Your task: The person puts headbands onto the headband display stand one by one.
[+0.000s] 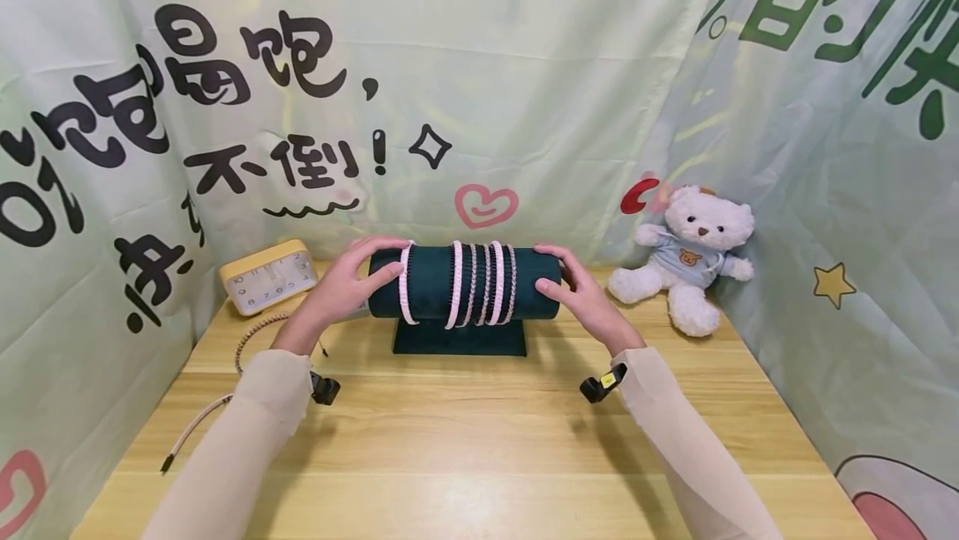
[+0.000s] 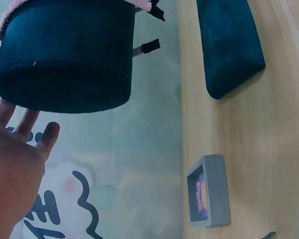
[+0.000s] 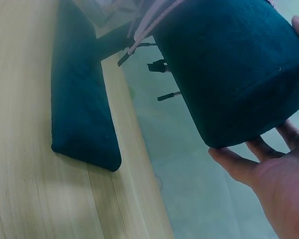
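A dark green velvet bracelet stand (image 1: 434, 282) stands mid-table, its bar lying crosswise above a flat base (image 1: 460, 339). Several bracelets circle the bar: a pink one (image 1: 404, 290) near the left end, with more pink and braided grey bands (image 1: 487, 286) around the middle. My left hand (image 1: 348, 282) grips the bar's left end, thumb in front and fingers over the top. At the right end, my right hand (image 1: 588, 299) holds it similarly. Dark-tipped bracelet ends (image 3: 164, 95) stick out from the bar in the right wrist view.
Left of the stand sits a yellow clock (image 1: 268, 277). A braided cord (image 1: 245, 339) and a pale pink cord (image 1: 196, 425) lie near my left forearm. A white teddy bear (image 1: 693, 245) sits back right. The left wrist view shows a small grey box (image 2: 219, 191).
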Available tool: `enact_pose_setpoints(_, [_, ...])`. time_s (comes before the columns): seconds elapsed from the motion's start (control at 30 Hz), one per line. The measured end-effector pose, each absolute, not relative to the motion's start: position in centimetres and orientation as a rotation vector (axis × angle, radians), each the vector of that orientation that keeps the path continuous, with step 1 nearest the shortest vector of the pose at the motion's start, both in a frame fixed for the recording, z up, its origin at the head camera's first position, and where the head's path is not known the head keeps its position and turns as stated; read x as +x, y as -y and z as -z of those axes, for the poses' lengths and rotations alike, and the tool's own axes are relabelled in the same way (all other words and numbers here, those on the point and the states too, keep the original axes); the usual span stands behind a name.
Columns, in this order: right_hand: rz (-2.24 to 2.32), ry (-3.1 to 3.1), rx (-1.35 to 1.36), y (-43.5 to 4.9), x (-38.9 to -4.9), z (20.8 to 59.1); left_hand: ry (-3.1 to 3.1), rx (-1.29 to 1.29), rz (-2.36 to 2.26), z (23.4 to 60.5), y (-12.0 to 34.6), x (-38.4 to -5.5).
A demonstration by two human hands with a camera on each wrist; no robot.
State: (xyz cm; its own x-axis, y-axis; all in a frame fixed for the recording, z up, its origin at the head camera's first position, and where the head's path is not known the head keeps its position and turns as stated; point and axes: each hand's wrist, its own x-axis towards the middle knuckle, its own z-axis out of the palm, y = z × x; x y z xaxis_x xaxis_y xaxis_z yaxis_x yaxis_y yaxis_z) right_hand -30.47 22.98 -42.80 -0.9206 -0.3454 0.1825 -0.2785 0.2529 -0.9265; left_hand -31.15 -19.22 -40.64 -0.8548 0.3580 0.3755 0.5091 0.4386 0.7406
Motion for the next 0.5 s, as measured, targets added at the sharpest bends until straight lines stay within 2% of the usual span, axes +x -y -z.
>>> enact_pose_setpoints(0.5, [1.788,-2.436,-0.618,-22.9,-30.4,42.6,2.584,-0.767,1.336,39.8,17.7,-31.3])
